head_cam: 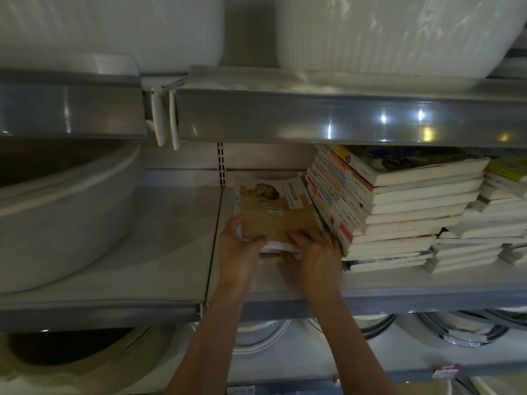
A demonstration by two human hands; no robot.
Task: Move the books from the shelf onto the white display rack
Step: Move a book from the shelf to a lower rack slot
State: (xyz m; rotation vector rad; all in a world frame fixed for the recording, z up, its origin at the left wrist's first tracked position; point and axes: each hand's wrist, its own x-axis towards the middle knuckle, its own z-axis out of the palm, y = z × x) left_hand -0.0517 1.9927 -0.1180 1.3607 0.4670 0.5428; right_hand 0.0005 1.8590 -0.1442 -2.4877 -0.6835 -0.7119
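A small pile of books with a tan cover on top [273,209] lies on the grey metal shelf [176,252], left of a tall slanted stack of books [399,209]. My left hand [239,249] grips the pile's near left corner, thumb on the cover. My right hand [313,249] holds the near right corner, fingers curled over the cover's edge. A lower stack of books [496,223] stands further right. The white display rack is not in view.
Large white basins sit on the shelf above [385,32] and at the left of this shelf [62,218]. The upper shelf's metal front edge [313,115] hangs low over the books. Metal-rimmed bowls [456,329] show on the shelf below.
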